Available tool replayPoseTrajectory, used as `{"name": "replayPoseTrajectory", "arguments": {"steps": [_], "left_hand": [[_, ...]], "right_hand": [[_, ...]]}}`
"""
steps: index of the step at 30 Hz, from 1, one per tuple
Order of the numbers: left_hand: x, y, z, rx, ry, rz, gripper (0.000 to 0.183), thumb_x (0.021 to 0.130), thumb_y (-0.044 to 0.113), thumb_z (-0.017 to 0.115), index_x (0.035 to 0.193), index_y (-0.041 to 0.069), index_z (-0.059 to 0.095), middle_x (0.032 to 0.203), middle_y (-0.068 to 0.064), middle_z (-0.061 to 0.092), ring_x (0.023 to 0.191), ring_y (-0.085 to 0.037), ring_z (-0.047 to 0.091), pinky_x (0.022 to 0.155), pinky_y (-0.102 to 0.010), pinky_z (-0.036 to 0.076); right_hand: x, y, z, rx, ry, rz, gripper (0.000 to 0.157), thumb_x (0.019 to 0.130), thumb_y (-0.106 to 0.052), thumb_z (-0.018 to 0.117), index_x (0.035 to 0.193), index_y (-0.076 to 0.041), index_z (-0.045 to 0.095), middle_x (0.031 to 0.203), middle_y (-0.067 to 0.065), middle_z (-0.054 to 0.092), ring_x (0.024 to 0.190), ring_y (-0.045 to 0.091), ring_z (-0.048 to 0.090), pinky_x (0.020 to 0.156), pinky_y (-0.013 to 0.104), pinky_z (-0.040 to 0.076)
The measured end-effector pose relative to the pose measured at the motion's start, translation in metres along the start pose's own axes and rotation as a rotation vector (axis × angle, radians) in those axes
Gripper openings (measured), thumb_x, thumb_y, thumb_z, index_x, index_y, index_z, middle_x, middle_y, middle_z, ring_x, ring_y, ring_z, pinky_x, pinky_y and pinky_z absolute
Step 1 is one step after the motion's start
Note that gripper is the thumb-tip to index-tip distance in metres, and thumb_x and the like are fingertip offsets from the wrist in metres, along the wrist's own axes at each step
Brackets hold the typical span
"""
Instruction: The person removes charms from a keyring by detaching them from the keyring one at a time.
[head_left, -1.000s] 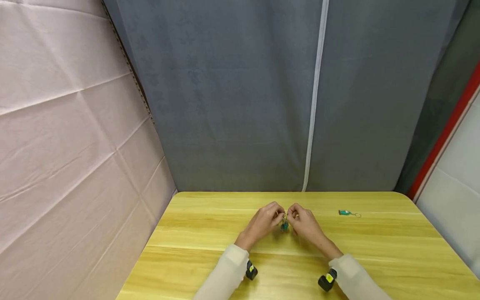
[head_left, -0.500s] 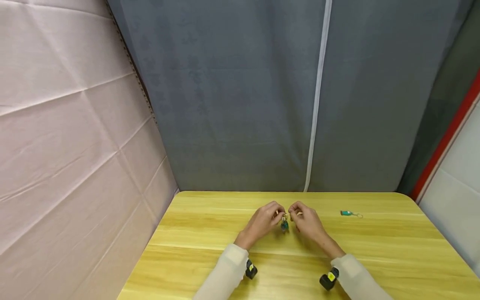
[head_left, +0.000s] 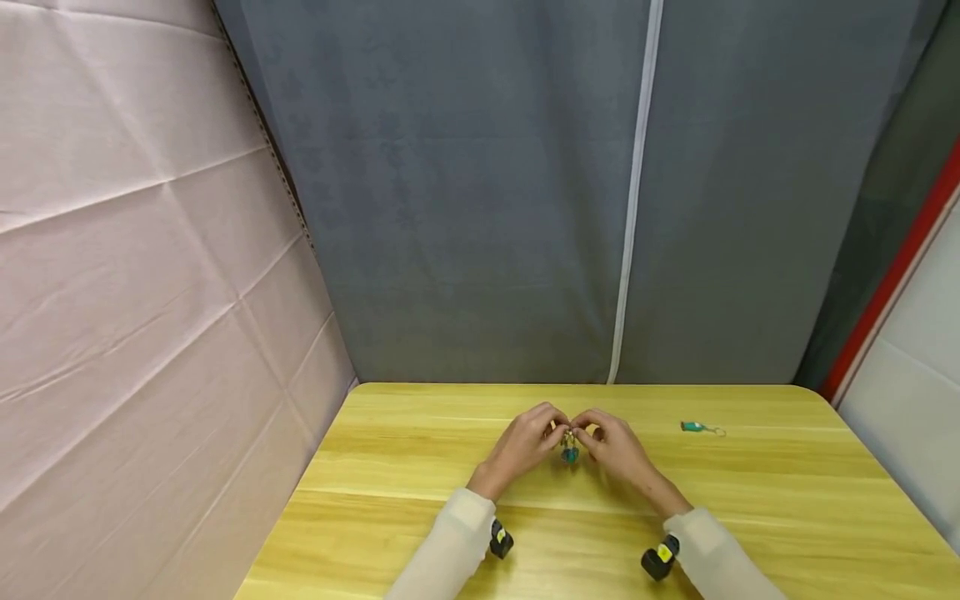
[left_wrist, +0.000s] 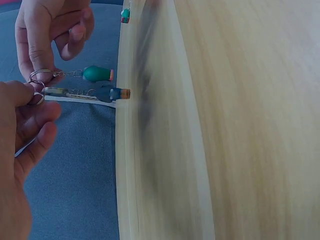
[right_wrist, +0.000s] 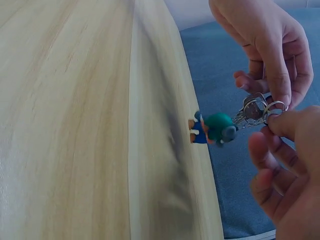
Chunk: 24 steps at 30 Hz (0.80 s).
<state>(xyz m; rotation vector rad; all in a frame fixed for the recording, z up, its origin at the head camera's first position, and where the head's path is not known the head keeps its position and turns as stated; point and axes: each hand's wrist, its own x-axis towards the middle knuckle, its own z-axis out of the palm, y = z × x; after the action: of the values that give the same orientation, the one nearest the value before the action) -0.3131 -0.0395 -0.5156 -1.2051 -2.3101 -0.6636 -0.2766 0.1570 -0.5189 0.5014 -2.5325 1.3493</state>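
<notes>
Two metal rings [left_wrist: 37, 80] come together between the fingertips of the left hand [head_left: 523, 444] and the right hand [head_left: 613, 446], which almost touch in front of us. Both hands pinch: we see thumb and forefinger of each pressed together on the linked metal, the left from its side and the right from the other. Exactly which ring each fingertip bears on we cannot tell, since the fingers partly cover them. The other fingers of both hands curl loosely inward.

Below the pinched fingers, in the gap between the hands, two keychain figurines hang on short silvery chains. We make out a green figurine [left_wrist: 96, 74], rounded and closer to the right hand in the left wrist view, and a dark blue figurine [left_wrist: 105, 93] with a brown end, closer to the left hand. They dangle close together above the table [head_left: 390, 467], whose surface carries a blurred shadow under the hands.

Well to the right of the right hand, a third keychain [head_left: 693, 426] lies flat on the table, its green body toward the hand and its small ring [head_left: 720, 432] pointing away. Behind the wrists we see pale sleeves [head_left: 450, 546] and small black wrist cameras [head_left: 502, 542]. Beyond the hands hangs a grey-blue curtain [head_left: 465, 200] with a white strip [head_left: 634, 192].
</notes>
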Motion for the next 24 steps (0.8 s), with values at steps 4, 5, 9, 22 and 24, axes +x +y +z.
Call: {"name": "replayPoseTrajectory", "arguments": {"steps": [4, 5, 9, 22, 24], "left_hand": [[0.0001, 0.0003, 0.0, -0.001, 0.015, 0.019, 0.009, 0.098, 0.019, 0.059, 0.104, 0.017, 0.066, 0.098, 0.008, 0.064, 0.078, 0.003, 0.057, 0.068, -0.003, 0.044], [0.0002, 0.0003, 0.0, -0.002, 0.017, 0.023, 0.009, 0.098, 0.019, 0.06, 0.104, 0.017, 0.066, 0.098, 0.008, 0.064, 0.077, 0.003, 0.057, 0.068, -0.003, 0.044], [0.001, 0.0004, 0.0003, 0.001, 0.013, 0.028, 0.01, 0.099, 0.019, 0.059, 0.104, 0.018, 0.067, 0.097, 0.008, 0.064, 0.077, 0.002, 0.057, 0.069, -0.003, 0.044], [0.0022, 0.0022, 0.0019, 0.025, -0.021, 0.017, 0.01, 0.1, 0.019, 0.057, 0.104, 0.019, 0.067, 0.096, 0.009, 0.064, 0.078, 0.003, 0.057, 0.069, -0.003, 0.044], [0.002, 0.0021, 0.0027, 0.024, -0.026, 0.016, 0.01, 0.1, 0.019, 0.057, 0.104, 0.019, 0.067, 0.096, 0.009, 0.064, 0.078, 0.003, 0.057, 0.069, -0.003, 0.044]], "right_hand": [[-0.0007, -0.0012, -0.0011, 0.008, 0.006, 0.03, 0.007, 0.095, -0.016, 0.064, 0.099, -0.015, 0.07, 0.097, 0.005, 0.069, 0.049, 0.017, 0.057, 0.046, 0.025, 0.047], [-0.0008, -0.0013, -0.0012, 0.006, 0.007, 0.034, 0.006, 0.095, -0.016, 0.065, 0.099, -0.015, 0.069, 0.097, 0.005, 0.069, 0.05, 0.018, 0.058, 0.046, 0.025, 0.047], [-0.001, -0.0017, -0.0013, -0.009, 0.02, 0.042, 0.006, 0.094, -0.015, 0.066, 0.098, -0.015, 0.07, 0.094, 0.005, 0.069, 0.049, 0.012, 0.056, 0.046, 0.025, 0.046], [-0.0033, 0.0007, -0.0047, -0.016, 0.056, 0.102, 0.007, 0.095, -0.016, 0.064, 0.098, -0.016, 0.07, 0.093, 0.004, 0.069, 0.047, 0.009, 0.052, 0.047, 0.025, 0.046], [-0.0035, 0.0023, -0.0058, -0.004, 0.054, 0.123, 0.007, 0.096, -0.017, 0.063, 0.098, -0.015, 0.07, 0.093, 0.004, 0.069, 0.045, 0.01, 0.052, 0.047, 0.026, 0.045]]}}
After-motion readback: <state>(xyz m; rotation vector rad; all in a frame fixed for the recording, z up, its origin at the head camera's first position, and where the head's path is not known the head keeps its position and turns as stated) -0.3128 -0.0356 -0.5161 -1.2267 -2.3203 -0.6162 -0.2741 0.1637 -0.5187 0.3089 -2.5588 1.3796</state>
